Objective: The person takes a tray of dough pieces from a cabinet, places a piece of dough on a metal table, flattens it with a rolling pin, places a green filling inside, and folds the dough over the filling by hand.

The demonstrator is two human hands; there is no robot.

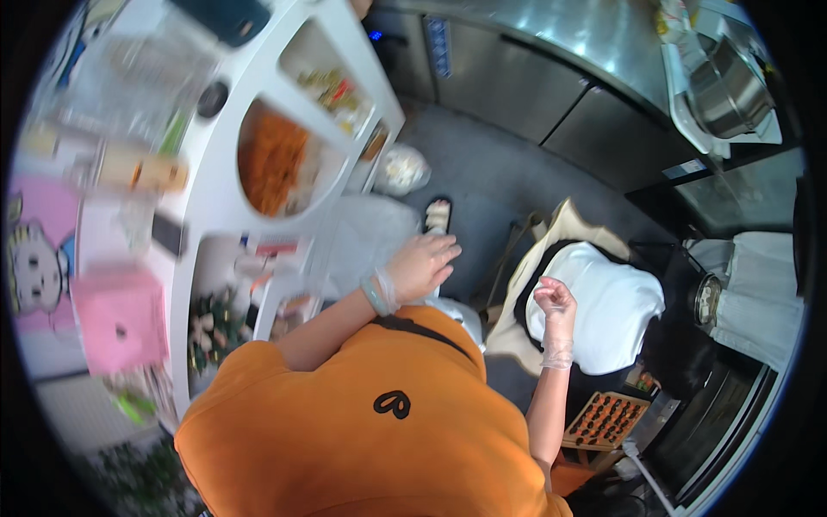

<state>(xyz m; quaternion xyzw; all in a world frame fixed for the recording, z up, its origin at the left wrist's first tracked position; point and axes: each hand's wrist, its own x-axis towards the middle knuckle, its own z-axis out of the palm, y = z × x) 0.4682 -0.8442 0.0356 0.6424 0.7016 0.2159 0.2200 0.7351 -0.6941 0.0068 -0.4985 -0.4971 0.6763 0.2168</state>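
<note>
My left hand (420,269) is held out in front of my orange top, palm down and fingers stretched, with nothing in it. A thin clear plastic glove shows at its wrist beside a pale bracelet. My right hand (556,303) also wears a clear glove. Its fingers are curled in, and I see nothing between them. Behind and below this hand lies a large smooth white mass (607,297), dough or cloth, I cannot tell which. A dark rim and a cream-coloured cover (564,226) surround it. Whether the right hand touches the white mass is unclear.
At left, a white shelf unit (202,172) holds orange and mixed goods. A pink bag (121,323) stands beyond it. Steel cabinets (491,82) line the far side. A metal pot (728,90) sits far right. Near my right forearm is a tray (607,420) of dark pieces.
</note>
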